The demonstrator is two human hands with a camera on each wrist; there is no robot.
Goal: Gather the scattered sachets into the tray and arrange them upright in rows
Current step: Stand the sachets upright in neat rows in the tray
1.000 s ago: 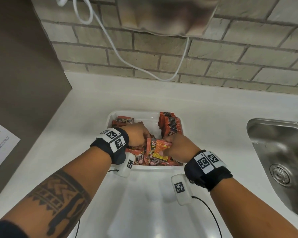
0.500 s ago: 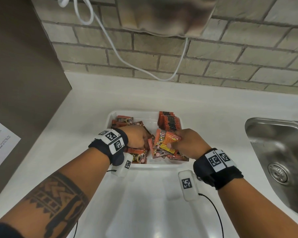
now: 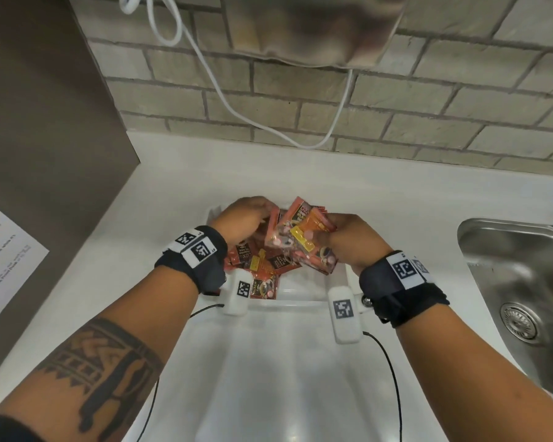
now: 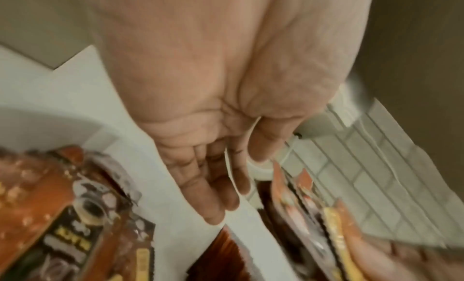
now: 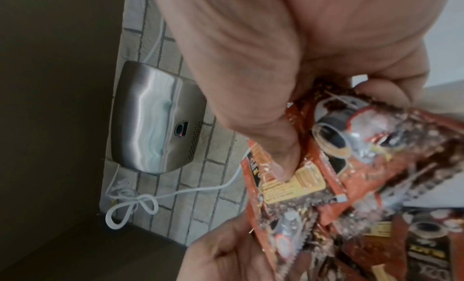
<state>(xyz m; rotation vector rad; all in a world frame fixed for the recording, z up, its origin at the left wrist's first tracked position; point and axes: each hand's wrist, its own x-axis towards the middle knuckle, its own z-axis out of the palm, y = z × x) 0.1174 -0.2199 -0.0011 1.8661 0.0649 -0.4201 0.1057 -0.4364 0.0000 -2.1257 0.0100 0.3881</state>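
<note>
My right hand (image 3: 348, 240) holds a bundle of red and orange sachets (image 3: 300, 237) lifted above the white tray (image 3: 300, 303). In the right wrist view the thumb (image 5: 276, 146) presses on the bundle of sachets (image 5: 326, 176), with the fingers curled behind it. My left hand (image 3: 243, 218) is raised at the bundle's left side, and the left wrist view shows its fingers (image 4: 213, 176) straight and holding nothing. Several loose sachets (image 3: 262, 269) lie flat in the tray below the hands. Both hands hide the tray's far end.
A steel sink (image 3: 517, 282) is set into the white counter on the right. A printed sheet (image 3: 4, 260) hangs on the brown panel at left. On the brick wall behind, a metal hand dryer (image 3: 310, 27) hangs with a white cable (image 3: 268, 129).
My right hand has lifted the bundle of sachets up out of the tray. My left hand left the loose sachets and rose to the bundle's left side.
</note>
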